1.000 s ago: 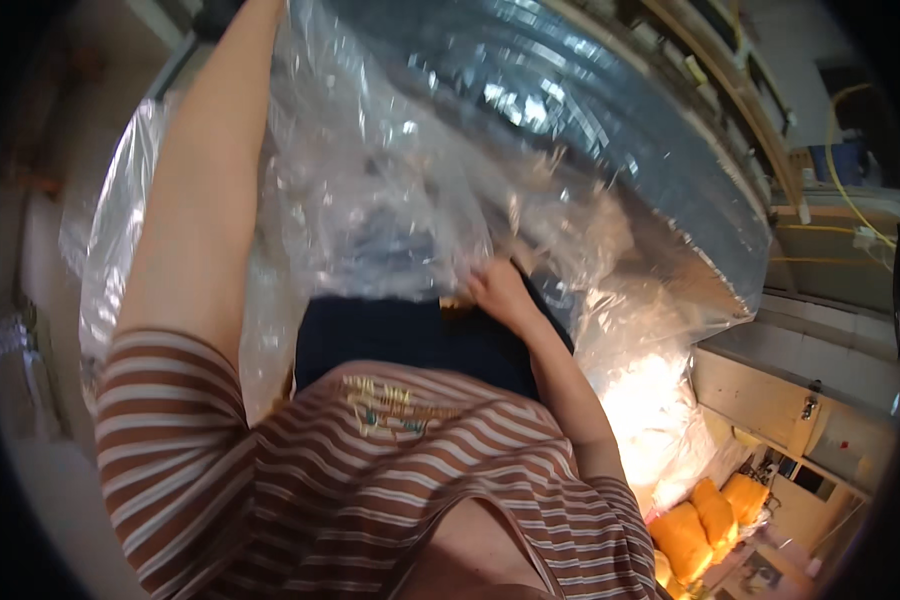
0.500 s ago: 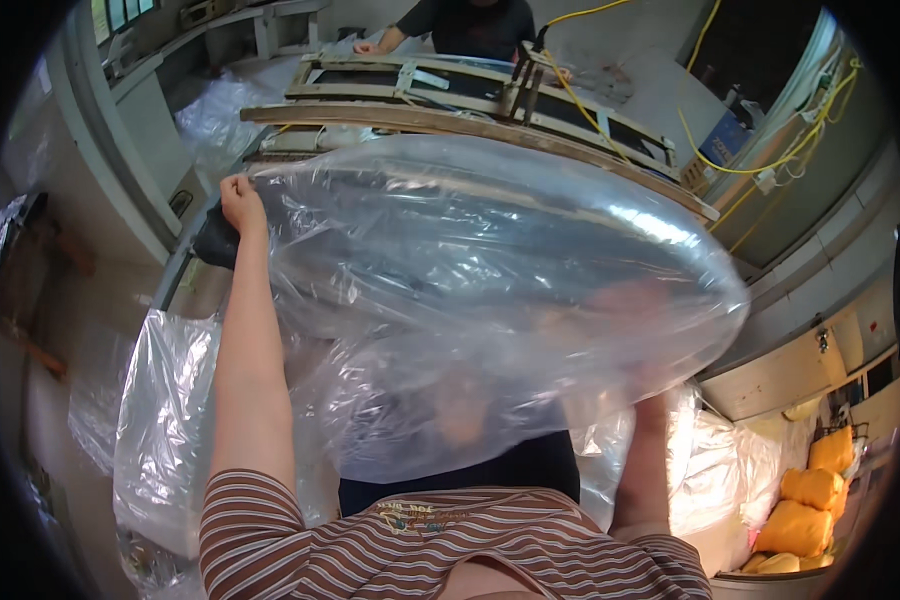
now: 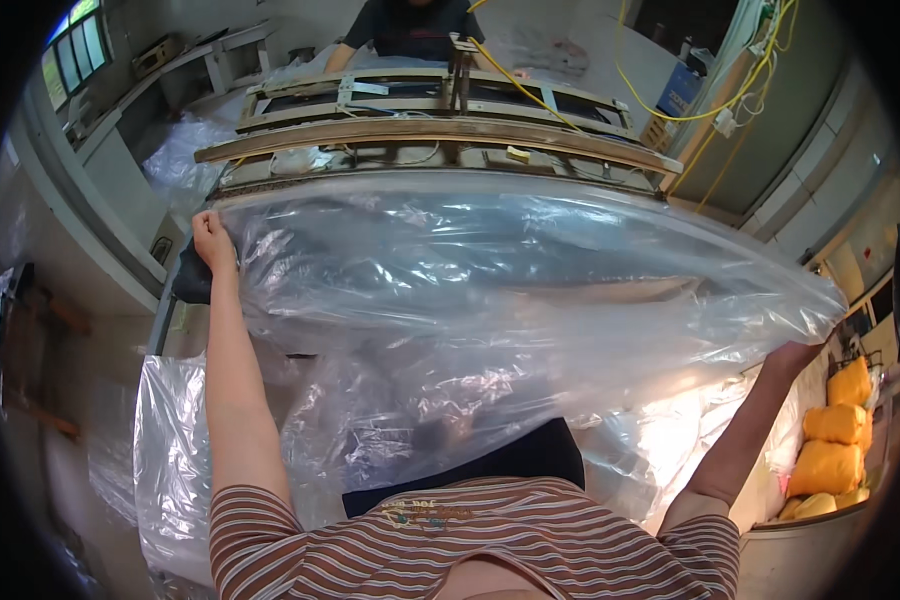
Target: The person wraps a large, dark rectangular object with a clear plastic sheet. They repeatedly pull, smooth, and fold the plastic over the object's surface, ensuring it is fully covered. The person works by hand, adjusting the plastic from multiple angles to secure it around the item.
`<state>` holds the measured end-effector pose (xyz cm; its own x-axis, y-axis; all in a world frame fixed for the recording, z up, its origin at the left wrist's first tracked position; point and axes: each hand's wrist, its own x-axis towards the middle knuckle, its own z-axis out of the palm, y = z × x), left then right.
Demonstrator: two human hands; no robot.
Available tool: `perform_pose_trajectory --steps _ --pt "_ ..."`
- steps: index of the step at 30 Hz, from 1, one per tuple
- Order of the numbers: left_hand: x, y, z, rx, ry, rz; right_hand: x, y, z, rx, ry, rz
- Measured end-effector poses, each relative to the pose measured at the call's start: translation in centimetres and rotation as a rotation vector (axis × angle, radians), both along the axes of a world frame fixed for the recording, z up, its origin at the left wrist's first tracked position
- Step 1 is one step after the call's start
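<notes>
A large clear plastic bag (image 3: 490, 260) stretches across the worktable in front of me, creased and shiny, its near part hanging over my lap. My left hand (image 3: 213, 240) is closed in a pinch on its far left corner, beside a dark bundle (image 3: 194, 278) at the table's left edge. At the far right end my right hand (image 3: 810, 350) is raised with the arm stretched out. Film covers its fingers there, so their grip cannot be made out. Through the bag, darker shapes show faintly.
Behind the bag runs a wooden bar (image 3: 430, 130) with a slatted frame (image 3: 390, 92); a person (image 3: 410, 30) stands beyond. Yellow cable (image 3: 710, 118) hangs at the right. More clear film (image 3: 175, 440) drapes at left. Yellow bundles (image 3: 828, 465) are stacked at lower right.
My right hand has moved outward to the right, pulling the bag's right end with it. The bag, puffed up before, now lies flatter and wider. My left hand keeps hold of its corner.
</notes>
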<state>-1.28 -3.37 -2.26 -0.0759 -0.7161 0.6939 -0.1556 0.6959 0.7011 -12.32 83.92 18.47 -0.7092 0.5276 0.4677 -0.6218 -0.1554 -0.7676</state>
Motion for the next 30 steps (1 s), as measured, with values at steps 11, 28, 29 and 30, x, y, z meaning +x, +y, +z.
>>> perform_pose_trajectory --steps 11,28,29,30 --pt "-1.4 0.5 -0.3 -0.005 -0.14 -0.031 -2.1 14.8 -9.1 0.317 -0.271 0.104" --pt "10.3 -9.8 2.1 -0.354 -0.733 0.199 -13.8 1.9 -16.5 1.73 -0.358 -0.237" --pt "8.9 -8.2 0.7 -0.26 -0.794 0.184 -14.6 2.2 -16.2 1.585 -0.447 -0.158" --pt "7.8 -5.1 -0.9 -0.152 -0.863 0.152 -14.3 1.4 -14.5 1.543 -0.471 -0.105"
